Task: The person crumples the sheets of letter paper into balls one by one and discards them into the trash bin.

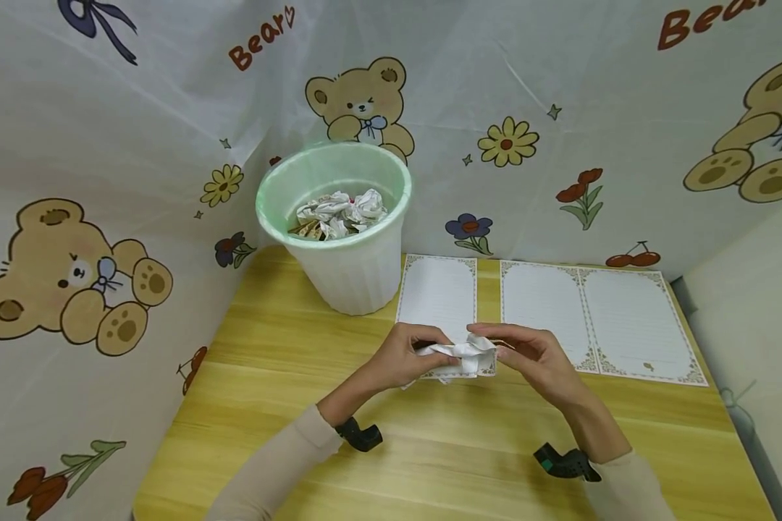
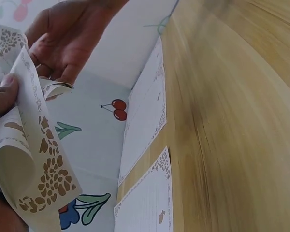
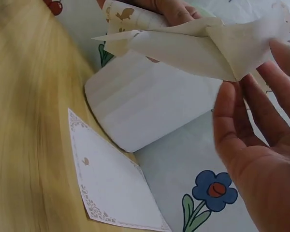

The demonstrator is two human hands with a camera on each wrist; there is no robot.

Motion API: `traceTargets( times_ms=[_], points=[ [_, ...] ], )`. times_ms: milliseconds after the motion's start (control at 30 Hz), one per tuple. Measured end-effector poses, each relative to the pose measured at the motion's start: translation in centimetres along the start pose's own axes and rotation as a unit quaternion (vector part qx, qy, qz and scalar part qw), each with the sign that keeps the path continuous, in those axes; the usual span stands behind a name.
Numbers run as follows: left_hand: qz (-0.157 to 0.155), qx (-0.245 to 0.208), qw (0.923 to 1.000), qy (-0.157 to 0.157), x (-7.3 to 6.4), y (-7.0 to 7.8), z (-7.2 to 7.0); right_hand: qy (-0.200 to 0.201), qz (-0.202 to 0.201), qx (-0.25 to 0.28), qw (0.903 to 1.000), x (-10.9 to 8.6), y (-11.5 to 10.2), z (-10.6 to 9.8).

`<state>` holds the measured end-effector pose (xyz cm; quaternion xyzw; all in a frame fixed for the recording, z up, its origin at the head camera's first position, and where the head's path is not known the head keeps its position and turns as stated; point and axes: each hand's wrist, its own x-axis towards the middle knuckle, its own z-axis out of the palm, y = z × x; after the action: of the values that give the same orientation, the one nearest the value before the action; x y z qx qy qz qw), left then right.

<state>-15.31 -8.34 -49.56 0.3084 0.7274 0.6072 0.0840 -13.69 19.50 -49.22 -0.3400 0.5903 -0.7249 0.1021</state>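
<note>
Between both hands, close over the table's middle, is a partly crumpled sheet of paper [image 1: 465,353], white with a brown patterned border. My left hand [image 1: 400,356] pinches one end, thumb on top. At the other end my right hand [image 1: 542,356] grips the paper between thumb and bent fingers. In the left wrist view the lower part of the sheet [image 2: 53,179] hangs curled, its brown printed corner showing. The right wrist view shows the paper [image 3: 183,50] folded and twisted, with right fingers [image 3: 225,113] at its near edge.
A white bin [image 1: 358,278] with a green liner stands at the back left, holding several crumpled papers [image 1: 339,210]. Flat on the wooden table [image 1: 287,405] lie bordered sheets: one beside the bin [image 1: 436,286], two farther right [image 1: 638,318]. A bear-print curtain [image 1: 430,79] hangs behind.
</note>
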Motion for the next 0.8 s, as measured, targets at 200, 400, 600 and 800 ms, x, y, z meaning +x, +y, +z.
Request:
traceTargets(
  times_ms=[200, 400, 600, 800],
  points=[
    [0.007, -0.002, 1.0, -0.003, 0.0, -0.4, 0.6, 0.023, 0.003, -0.056, 0.9981, 0.3, 0.8, 0.6],
    [0.005, 0.017, 0.9997, 0.019, 0.2, -0.6, 1.4, 0.104, -0.02, -0.186, 0.9768, 0.0, 1.0, 1.8],
    [-0.004, 0.084, 0.9962, 0.024, 0.0, -0.7, 1.4, 0.133, -0.104, -0.307, 0.9366, 0.4, 1.0, 1.5],
    [-0.043, 0.112, 0.9928, 0.003, -0.3, 0.2, 0.6, 0.164, -0.154, -0.386, 0.8947, 0.5, 0.8, 1.0]
  ],
)
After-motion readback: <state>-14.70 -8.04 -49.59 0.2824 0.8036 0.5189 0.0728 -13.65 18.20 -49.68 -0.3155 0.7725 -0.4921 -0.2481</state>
